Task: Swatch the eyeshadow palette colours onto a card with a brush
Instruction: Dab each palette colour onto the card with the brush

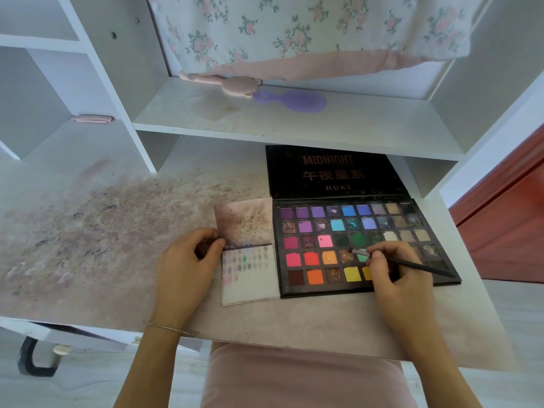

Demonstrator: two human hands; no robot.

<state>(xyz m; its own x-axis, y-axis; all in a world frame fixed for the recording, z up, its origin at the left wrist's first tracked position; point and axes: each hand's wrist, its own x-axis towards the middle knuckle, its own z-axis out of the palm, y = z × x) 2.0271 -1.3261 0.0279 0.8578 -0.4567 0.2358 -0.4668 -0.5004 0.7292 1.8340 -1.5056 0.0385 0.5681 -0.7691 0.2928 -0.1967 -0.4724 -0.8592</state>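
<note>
Green pan under the bristles: your right hand [391, 269] pinches the brush [412, 264], loading from the palette [365, 245]. At nine o'clock, your left hand [188, 260] grips the card [250, 275]: several rows swatched, warm shades apparently left.

White shelved desk [294, 125], stained top; floral curtain [294, 28]; pink stool [294, 378], prob. cushioned.

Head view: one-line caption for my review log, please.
Right hand dips brush into open eyeshadow palette while left hand holds the swatched card.
</note>
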